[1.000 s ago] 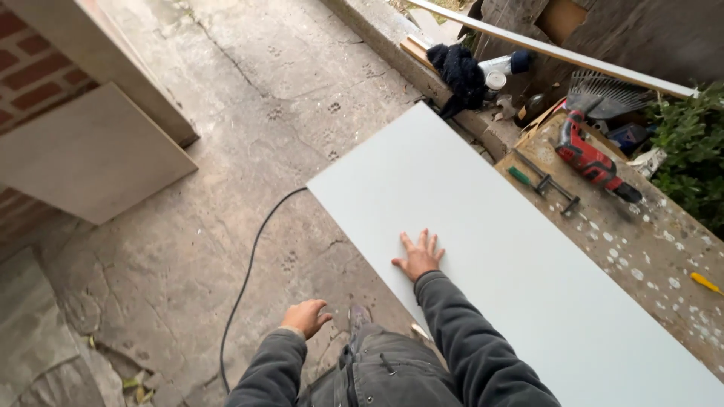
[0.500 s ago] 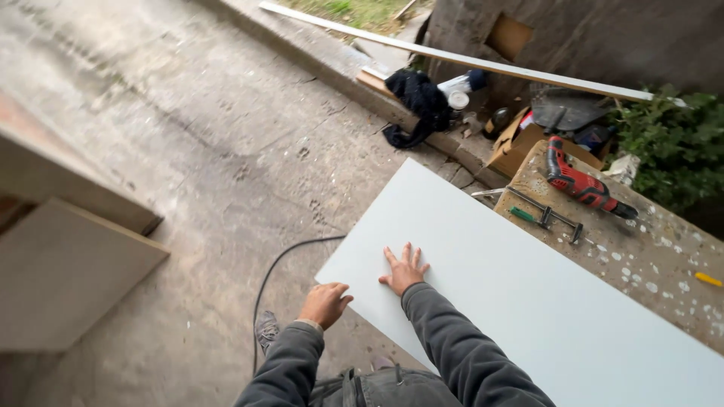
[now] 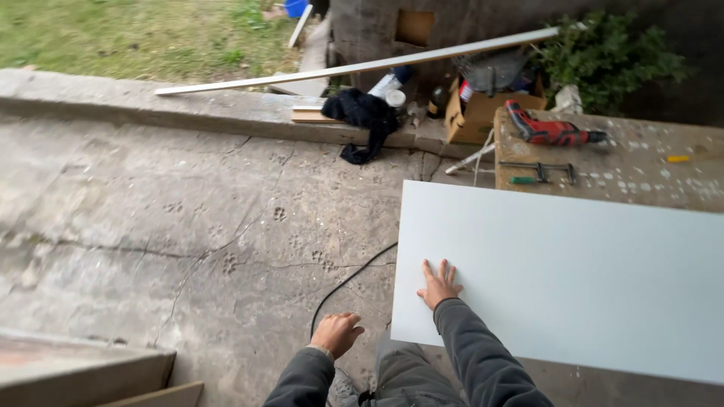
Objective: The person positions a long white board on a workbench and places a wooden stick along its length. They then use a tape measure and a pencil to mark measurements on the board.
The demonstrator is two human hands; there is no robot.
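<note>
While lying flat with fingers spread, right hand (image 3: 440, 286) pressing on the near left corner area of a large white panel (image 3: 573, 271), palm down. Left hand (image 3: 337, 332) hanging loosely curled just left of that corner, off the panel, holding nothing, above the cracked concrete floor (image 3: 166, 218). Black cable (image 3: 348, 281) running across the floor between the left hand and the panel edge. Far beyond the right hand, resting on a speckled counter (image 3: 648, 173): a red drill (image 3: 547, 132), a bar clamp (image 3: 539, 172) and a small yellow item (image 3: 678, 158). Further off, ahead of both hands: a dark cloth (image 3: 364, 117) draped over a stone ledge (image 3: 151, 109), a cardboard box (image 3: 483, 113), and a long white strip (image 3: 362, 66) lying slanted.
</note>
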